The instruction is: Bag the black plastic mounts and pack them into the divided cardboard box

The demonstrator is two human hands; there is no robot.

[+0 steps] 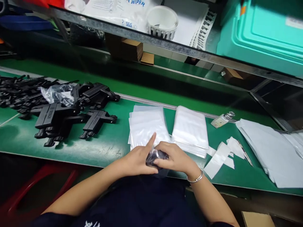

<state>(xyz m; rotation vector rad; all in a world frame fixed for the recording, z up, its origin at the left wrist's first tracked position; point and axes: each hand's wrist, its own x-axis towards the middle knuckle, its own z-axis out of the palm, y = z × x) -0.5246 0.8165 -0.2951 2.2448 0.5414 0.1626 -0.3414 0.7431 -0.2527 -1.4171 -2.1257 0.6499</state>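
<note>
A small black part in a clear plastic bag (156,156) is between my two hands, close to my body at the bench's front edge. My left hand (137,160) wraps its left side, one finger pointing up and another digit stretched below. My right hand (175,157), with a bracelet at the wrist, is closed on the right side, its fingers curled over the top and its thumb across the front. Just beyond the hands lies a stack of clear plastic bags (148,123). To its right is a second stack of bags (190,126). The part's exact kind is hidden by plastic and fingers.
Black plastic clamp-like holders (94,123) and a pile of smaller black pieces (21,91) cover the left of the green bench. Rightward are a small bottle (222,119), paper strips (216,160), a pen (245,153) and white sheets (272,151). A metal shelf (132,36) overhangs the back.
</note>
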